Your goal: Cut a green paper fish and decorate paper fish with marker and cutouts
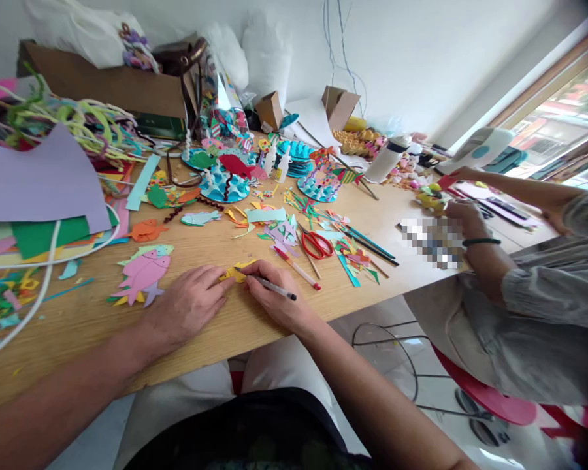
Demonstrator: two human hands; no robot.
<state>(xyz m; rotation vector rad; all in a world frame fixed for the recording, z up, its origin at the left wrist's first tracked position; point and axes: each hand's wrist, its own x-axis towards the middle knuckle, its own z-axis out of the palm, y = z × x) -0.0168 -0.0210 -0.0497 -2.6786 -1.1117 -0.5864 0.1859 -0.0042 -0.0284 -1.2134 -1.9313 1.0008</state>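
Pen in right hand, yellow paper beneath; bottle label illegible

A pen is held in the right grip, its tip set at a small yellow paper piece, which is touched by the left grip on the counter. Paper fish are stacked to the left; red-handled scissors and paper scraps are scattered beyond.

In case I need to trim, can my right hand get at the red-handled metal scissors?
Probably yes: the scissors lie nearby, a slim red-ended pen flat between, but your right hand holds a clear black-ended pen.
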